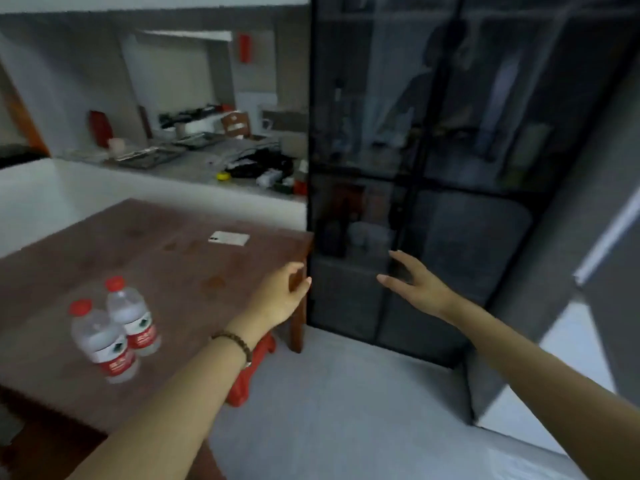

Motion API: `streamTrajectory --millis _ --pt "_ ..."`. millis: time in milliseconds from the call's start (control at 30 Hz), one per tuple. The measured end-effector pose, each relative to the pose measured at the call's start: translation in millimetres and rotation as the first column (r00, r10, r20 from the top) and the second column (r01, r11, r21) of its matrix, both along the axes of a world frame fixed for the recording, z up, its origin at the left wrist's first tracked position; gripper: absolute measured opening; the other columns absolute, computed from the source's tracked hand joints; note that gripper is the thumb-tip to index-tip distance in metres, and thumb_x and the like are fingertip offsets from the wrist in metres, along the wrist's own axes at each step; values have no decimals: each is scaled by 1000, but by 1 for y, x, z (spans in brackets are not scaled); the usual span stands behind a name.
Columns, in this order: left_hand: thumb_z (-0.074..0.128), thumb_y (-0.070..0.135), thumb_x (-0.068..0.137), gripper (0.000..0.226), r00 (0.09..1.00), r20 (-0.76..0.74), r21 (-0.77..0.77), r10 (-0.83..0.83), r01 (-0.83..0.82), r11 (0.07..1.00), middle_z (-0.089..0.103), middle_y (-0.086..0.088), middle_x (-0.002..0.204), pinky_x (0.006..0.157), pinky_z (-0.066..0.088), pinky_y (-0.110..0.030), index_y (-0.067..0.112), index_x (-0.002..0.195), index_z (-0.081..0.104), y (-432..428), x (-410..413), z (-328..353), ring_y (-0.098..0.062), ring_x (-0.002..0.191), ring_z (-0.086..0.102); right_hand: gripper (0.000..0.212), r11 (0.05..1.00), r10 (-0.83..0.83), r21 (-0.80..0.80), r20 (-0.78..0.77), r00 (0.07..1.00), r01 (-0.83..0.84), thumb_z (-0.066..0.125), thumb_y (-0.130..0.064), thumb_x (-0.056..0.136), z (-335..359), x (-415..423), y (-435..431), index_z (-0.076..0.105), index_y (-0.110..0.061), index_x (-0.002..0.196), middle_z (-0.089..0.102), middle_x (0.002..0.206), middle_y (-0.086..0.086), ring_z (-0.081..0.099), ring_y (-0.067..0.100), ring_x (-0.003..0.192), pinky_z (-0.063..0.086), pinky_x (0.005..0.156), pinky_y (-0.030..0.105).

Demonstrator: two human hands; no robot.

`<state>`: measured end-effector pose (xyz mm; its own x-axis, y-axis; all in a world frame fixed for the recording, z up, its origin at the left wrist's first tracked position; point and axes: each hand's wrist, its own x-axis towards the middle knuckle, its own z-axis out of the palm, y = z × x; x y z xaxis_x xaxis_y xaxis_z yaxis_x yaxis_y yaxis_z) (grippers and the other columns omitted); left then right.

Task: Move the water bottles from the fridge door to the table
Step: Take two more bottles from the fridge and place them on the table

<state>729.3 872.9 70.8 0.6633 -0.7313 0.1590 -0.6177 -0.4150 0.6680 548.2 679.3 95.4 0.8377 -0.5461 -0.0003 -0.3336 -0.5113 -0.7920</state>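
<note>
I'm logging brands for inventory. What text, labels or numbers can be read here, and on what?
Nearer water bottle, red label: print too blurred to read.
Farther water bottle, red label: also too blurred.
Brown box on the counter: pale mark, unreadable.
No text reads clearly.

Dim, soft indoor light; whole frame motion-blurred; wide-angle bending at edges.

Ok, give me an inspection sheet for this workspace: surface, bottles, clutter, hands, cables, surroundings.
Surface: brown wooden table, stained.
Job's things: near water bottle and far water bottle, upright, side by side on it.
Clutter: flat white phone-like object on the table.
Grips: left hand open, empty, by the table corner; right hand open, empty, reaching toward the fridge.
Cables: dark tangle on the counter, too blurred to tell.
Surroundings: dark glass-fronted fridge, apparently closed; red stool under the table.
</note>
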Motion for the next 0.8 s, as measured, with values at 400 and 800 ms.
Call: streamTrajectory --millis 400,800 --pt "39 46 95 51 811 292 -67 -507 546 835 38 7 147 105 34 -34 26 142 35 -150 -331 123 -16 135 33 67 870 -393 -252 168 904 425 60 -52 82 104 -380 -8 33 -36 141 30 152 -13 28 4 139 26 116 33" --pt "38 53 93 61 666 288 273 -688 631 726 34 -1 151 107 34 -36 24 146 26 -234 -616 116 -23 134 35 70 713 -659 -387 -84 748 585 56 -47 87 103 -712 -53 27 -22 146 27 155 -2 28 13 140 19 111 23"
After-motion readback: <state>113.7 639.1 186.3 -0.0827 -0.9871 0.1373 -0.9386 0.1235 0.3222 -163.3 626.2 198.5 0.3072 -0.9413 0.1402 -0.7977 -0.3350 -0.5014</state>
